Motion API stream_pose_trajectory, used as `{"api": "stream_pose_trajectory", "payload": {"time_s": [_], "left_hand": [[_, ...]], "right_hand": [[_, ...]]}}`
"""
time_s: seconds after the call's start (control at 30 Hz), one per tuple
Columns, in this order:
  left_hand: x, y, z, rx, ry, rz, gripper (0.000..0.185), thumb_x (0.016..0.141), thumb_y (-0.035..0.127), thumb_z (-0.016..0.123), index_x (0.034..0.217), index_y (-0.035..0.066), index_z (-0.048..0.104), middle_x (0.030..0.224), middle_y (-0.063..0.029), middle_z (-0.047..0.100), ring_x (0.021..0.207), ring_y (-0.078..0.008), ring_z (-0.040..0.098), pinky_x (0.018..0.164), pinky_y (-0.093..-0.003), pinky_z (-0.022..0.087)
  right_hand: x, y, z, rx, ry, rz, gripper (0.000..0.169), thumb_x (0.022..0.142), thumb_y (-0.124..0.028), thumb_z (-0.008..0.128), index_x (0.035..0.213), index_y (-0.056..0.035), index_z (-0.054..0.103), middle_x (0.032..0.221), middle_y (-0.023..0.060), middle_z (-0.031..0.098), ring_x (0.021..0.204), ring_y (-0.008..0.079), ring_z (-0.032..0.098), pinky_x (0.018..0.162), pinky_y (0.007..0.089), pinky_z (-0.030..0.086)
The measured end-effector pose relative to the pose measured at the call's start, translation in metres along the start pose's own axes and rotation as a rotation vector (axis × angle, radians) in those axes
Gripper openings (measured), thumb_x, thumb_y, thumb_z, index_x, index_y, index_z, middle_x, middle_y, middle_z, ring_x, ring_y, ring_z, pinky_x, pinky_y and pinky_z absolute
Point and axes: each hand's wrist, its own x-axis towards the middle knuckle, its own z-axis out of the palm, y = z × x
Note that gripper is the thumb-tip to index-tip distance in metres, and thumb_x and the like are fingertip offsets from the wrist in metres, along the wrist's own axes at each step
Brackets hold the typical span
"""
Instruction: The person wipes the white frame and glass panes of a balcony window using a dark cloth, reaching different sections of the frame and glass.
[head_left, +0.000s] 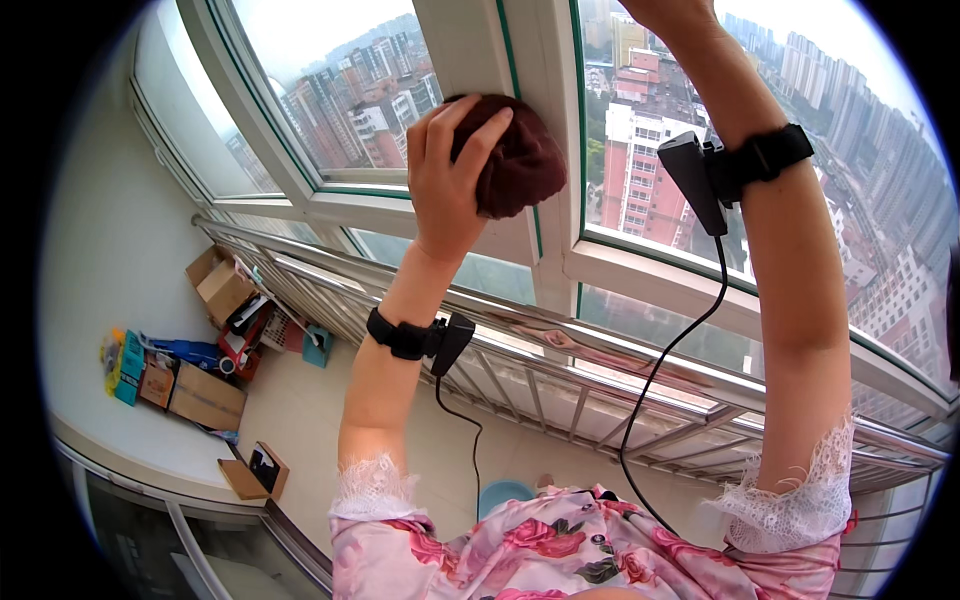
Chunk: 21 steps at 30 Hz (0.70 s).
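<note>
My left hand (446, 169) grips a bunched dark maroon cloth (521, 169), fingers spread over its top. It holds the cloth up against, or just in front of, the white window post (472, 45) between two panes. My right hand (671, 11) reaches past the top edge of the picture, so only its lower part by the wrist shows. Its fingers are hidden, and that arm is raised in front of the right window pane (630, 142). Each forearm wears a black strap with a small device and a cable.
A stainless steel railing (540, 326) runs along the windows at waist level. Below, a light blue basin (504, 495) stands on the tiled floor (307, 420). Cardboard boxes (206, 401) and clutter lie at the left wall, with an open box (259, 472) nearer the sliding door (180, 517).
</note>
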Motion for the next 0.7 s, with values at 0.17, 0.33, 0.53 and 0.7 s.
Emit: {"api": "stream_pose_trajectory", "payload": {"time_s": [0.17, 0.33, 0.53, 0.7], "left_hand": [[0.017, -0.017, 0.003, 0.04, 0.122, -0.048, 0.051, 0.077, 0.032, 0.085, 0.125, 0.019, 0.071, 0.129, -0.0072, 0.061, 0.114, -0.0316, 0.054, 0.098, -0.0424, 0.045], [-0.021, 0.012, 0.006, -0.006, 0.052, -0.069, 0.047, 0.077, 0.031, 0.083, 0.121, 0.018, 0.073, 0.129, -0.0096, 0.062, 0.116, -0.0341, 0.055, 0.1, -0.0447, 0.046], [-0.007, -0.001, 0.0, -0.003, 0.03, -0.008, 0.049, 0.074, 0.029, 0.085, 0.12, 0.018, 0.072, 0.126, -0.0082, 0.062, 0.113, -0.0324, 0.056, 0.096, -0.042, 0.048], [0.037, -0.027, 0.005, -0.01, 0.192, -0.036, 0.056, 0.071, 0.032, 0.09, 0.122, 0.018, 0.071, 0.125, -0.0056, 0.063, 0.112, -0.0308, 0.054, 0.097, -0.0414, 0.046]], "right_hand": [[-0.002, -0.007, 0.006, 0.022, 0.012, 0.003, 0.007, 0.091, -0.008, 0.061, 0.088, -0.0042, 0.065, 0.094, 0.0119, 0.064, 0.101, 0.0345, 0.06, 0.088, 0.0472, 0.048], [-0.002, -0.003, 0.004, -0.001, 0.017, -0.022, 0.008, 0.091, -0.009, 0.061, 0.088, -0.0034, 0.066, 0.095, 0.0121, 0.065, 0.102, 0.0345, 0.06, 0.089, 0.0473, 0.048], [-0.001, -0.002, 0.002, -0.009, -0.018, -0.008, 0.008, 0.091, -0.008, 0.061, 0.087, -0.0029, 0.067, 0.093, 0.0123, 0.065, 0.102, 0.0342, 0.06, 0.09, 0.0467, 0.048], [0.0, -0.005, 0.003, -0.007, -0.021, -0.004, 0.009, 0.091, -0.007, 0.06, 0.087, -0.0025, 0.066, 0.095, 0.0131, 0.065, 0.102, 0.0345, 0.06, 0.09, 0.0463, 0.048]]}}
